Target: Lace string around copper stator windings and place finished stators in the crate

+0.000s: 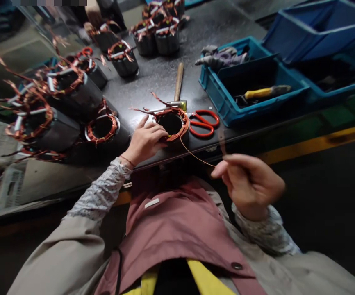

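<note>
In the head view, my left hand [148,137] holds the near left rim of a motor stator [183,128] that stands at the table's front edge. Copper windings ring its open top, and wire leads stick up from the far side. A thin cord [196,156] runs from the windings to my right hand [251,184], which pinches its end in front of the table. Above those fingers rises a blurred brown strip [222,141], whose kind I cannot make out. Red-handled scissors [206,123] lie right of the stator, and a hammer [179,82] lies behind it.
Several other wound stators [67,90] crowd the left, with more at the back [167,37]. Blue bins [223,104] stand right, holding a yellow-handled tool [259,93] and gloves [223,55]. Another person's hand [94,14] is at the far left. The table's front edge [239,137] lies before me.
</note>
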{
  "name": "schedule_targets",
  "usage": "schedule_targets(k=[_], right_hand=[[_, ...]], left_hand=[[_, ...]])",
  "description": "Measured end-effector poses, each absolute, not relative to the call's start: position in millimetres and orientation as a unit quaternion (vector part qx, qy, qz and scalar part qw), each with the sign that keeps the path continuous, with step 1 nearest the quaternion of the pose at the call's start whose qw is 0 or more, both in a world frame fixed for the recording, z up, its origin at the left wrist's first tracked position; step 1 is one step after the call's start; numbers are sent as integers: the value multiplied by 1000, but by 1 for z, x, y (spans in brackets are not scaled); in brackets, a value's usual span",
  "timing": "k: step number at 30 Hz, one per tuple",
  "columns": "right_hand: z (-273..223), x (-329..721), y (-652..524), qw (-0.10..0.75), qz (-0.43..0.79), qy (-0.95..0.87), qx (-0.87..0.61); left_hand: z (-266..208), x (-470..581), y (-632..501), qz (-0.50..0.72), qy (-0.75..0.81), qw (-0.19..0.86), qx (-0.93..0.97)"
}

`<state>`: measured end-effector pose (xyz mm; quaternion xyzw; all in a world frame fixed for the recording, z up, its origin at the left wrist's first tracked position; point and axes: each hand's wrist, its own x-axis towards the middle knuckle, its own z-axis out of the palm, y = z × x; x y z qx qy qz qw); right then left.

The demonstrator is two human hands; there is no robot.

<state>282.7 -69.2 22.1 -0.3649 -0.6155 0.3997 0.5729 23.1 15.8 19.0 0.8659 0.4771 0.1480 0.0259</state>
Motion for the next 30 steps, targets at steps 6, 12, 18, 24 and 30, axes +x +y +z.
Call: schedule_targets(k=[6, 12, 18, 24, 30], right_hand=[[-8, 253, -44, 465, 311, -711, -426], [-15, 249, -47, 451, 273, -718, -455], [-19, 250, -48, 450, 285, -707, -465], [-17, 244, -38, 448, 373, -642, -498], [-8, 246, -39, 440, 602, -472, -471]], left_hand=[[13, 41, 10, 170, 494, 12, 852], [20, 39, 10, 149, 492, 30, 857], [42, 34, 11, 175, 456, 101, 867], [58, 39, 24, 170, 451, 108, 870], [62, 43, 34, 152, 434, 104, 882]])
